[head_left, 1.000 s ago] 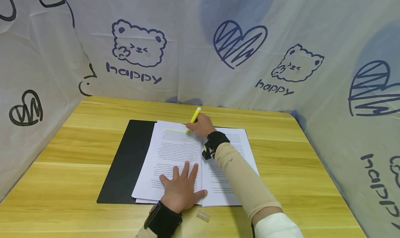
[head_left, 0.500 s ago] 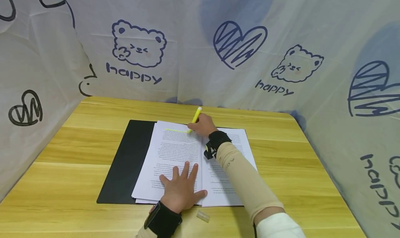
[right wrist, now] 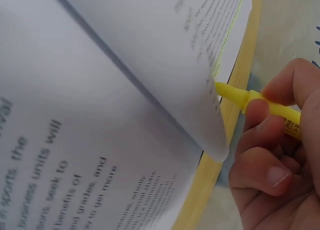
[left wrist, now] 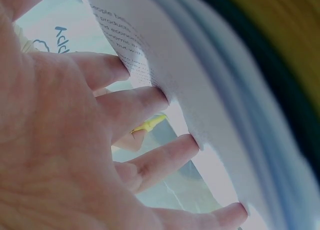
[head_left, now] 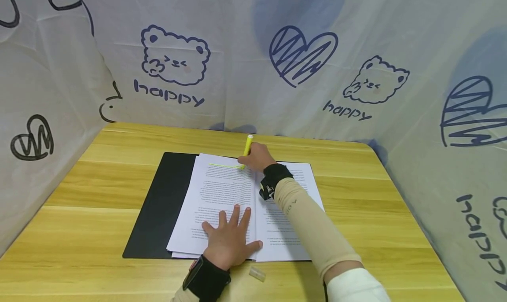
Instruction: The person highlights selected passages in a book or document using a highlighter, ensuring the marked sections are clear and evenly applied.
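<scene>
Near the top of the left page, my right hand (head_left: 259,157) pinches a yellow highlighter (head_left: 247,145), its tip on the paper. In the right wrist view the highlighter (right wrist: 272,107) sits between thumb and fingers, with a yellow line (right wrist: 228,37) along the text. That line (head_left: 225,165) runs across the top of the printed page (head_left: 222,192) in the head view. My left hand (head_left: 228,244) rests on the lower part of this page, fingers spread. In the left wrist view its fingertips (left wrist: 182,146) touch the paper.
A black folder (head_left: 152,218) lies under the open pages on the wooden table (head_left: 71,236). A small clear cap-like piece (head_left: 257,274) lies near the front, right of the left wrist. Printed cloth (head_left: 237,38) hangs behind the table.
My right hand has moved slightly to the right with the highlighter, and the yellow line has grown longer. The highlighter now stands more upright. My left hand has stayed in place.
</scene>
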The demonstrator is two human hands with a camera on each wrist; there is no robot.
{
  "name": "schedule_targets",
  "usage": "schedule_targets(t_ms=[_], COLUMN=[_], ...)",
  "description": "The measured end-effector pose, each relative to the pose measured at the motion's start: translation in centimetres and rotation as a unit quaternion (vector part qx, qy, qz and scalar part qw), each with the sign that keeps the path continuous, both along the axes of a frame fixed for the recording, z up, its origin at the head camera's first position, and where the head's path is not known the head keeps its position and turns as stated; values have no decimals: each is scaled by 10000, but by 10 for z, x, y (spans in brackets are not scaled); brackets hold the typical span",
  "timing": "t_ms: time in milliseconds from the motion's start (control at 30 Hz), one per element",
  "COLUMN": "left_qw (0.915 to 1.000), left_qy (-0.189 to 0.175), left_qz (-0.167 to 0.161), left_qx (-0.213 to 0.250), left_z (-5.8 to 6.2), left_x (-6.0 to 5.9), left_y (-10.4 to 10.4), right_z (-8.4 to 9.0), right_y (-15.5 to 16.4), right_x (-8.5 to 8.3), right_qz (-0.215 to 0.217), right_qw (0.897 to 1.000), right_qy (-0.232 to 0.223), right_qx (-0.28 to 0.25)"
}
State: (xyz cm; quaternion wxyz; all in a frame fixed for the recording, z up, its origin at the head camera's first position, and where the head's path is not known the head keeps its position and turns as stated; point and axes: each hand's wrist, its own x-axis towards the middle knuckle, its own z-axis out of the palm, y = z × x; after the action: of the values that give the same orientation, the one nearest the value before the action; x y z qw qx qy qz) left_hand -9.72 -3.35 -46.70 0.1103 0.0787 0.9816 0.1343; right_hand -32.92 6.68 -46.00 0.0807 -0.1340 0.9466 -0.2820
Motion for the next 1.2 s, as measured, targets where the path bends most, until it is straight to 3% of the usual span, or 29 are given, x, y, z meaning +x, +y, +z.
schedule_targets(t_ms=[367,1200], left_qw=[10000,10000], left_qy=[-38,-18], left_qz=[13,25], left_qx=[56,90], left_z=[1,2], left_x=[0,0], left_y=[0,-1], right_z=[4,12], right_y=[-7,-7], right_x=[-5,-8], right_qz=[-11,-130], right_qw=[9984,9942], right_qy=[16,-18], right_qx=[573,1069])
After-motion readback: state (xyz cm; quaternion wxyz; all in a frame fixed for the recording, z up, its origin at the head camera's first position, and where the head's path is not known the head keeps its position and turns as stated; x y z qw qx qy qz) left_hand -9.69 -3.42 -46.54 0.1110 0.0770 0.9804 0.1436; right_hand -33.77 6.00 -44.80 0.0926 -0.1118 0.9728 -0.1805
